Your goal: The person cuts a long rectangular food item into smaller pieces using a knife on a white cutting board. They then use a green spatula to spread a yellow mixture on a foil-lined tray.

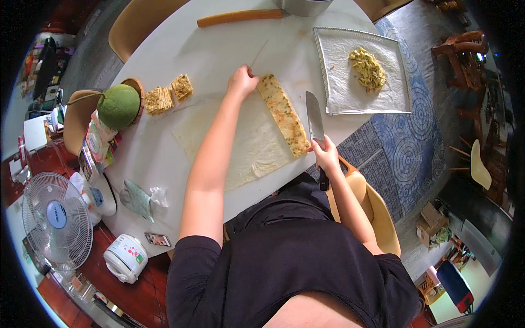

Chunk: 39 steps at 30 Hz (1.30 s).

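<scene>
My left hand [243, 83] is closed near the far end of a long, flat, browned slab [284, 117] flecked with green. A thin, pale strip or stick [259, 53] juts from its fingers; I cannot tell its material. My right hand [327, 156] grips a kitchen cleaver [315, 117] by its dark handle. The blade points away from me, a little right of the slab and apart from it. Under the slab's left side lies a thin, pale, translucent sheet [242, 151] on the white table. Part of this sheet is hidden by my left forearm.
Stacked cut squares [159, 100] and a smaller stack [182, 87] sit left. A lined tray [336, 100] holds a greenish-yellow heap [369, 70]. Farther off are a wooden rolling pin [240, 17] and metal bowl [305, 6]. A pomelo [119, 106], fan [57, 221] and phone [158, 239] stand left.
</scene>
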Tool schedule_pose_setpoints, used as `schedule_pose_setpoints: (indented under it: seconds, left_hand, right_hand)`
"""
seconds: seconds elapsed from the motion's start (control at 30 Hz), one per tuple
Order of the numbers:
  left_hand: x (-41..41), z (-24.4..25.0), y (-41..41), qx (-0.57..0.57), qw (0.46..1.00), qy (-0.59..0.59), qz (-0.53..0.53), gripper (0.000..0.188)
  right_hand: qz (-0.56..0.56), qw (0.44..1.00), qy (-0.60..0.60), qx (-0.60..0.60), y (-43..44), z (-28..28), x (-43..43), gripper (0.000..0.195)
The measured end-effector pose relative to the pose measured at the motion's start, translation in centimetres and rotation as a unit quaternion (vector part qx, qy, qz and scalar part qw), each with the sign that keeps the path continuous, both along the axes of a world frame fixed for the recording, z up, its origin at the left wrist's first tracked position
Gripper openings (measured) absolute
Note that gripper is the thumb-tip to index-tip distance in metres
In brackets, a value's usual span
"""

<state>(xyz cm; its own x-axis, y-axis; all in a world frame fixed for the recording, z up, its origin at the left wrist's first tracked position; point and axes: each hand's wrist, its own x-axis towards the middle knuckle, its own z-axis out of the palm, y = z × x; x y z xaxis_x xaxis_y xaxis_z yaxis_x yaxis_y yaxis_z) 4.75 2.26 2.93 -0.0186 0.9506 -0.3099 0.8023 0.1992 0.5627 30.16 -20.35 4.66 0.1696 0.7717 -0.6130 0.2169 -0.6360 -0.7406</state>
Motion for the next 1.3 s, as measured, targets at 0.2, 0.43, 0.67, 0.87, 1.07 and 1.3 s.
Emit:
schedule_pose_setpoints:
  seconds: [0.2, 0.43, 0.67, 0.87, 1.07, 1.3]
  left_hand:
    - [0.3, -0.8, 0.4, 0.008, 1.0, -0.009, -0.02, 0.029]
    - [1.0, -1.3, 1.1, -0.005, 0.999, -0.038, -0.028, 0.029]
    - [1.4, -0.8, 1.6, -0.021, 0.999, -0.043, -0.023, 0.03]
    - [0.8, -0.4, 2.3, -0.046, 0.991, -0.128, -0.016, 0.032]
    - [0.4, 0.5, 2.7, -0.077, 0.956, -0.269, -0.088, 0.033]
    - [0.2, 10.3, 1.2, -0.023, 0.913, -0.368, -0.173, 0.03]
  right_hand:
    - [-0.041, 0.998, -0.023, 0.044, -0.8, -0.8, -1.5, 0.027]
    - [0.06, 0.949, -0.287, 0.118, -1.2, -0.5, -3.0, 0.05]
    - [0.049, 0.948, -0.292, 0.121, -0.2, -0.3, -3.1, 0.056]
    - [0.071, 0.931, -0.336, 0.122, 0.4, 0.4, -3.4, 0.055]
    - [0.068, 0.934, -0.326, 0.131, 0.4, -0.6, -2.9, 0.054]
    - [-0.12, 0.992, 0.041, 0.009, 1.2, -0.3, -0.5, 0.024]
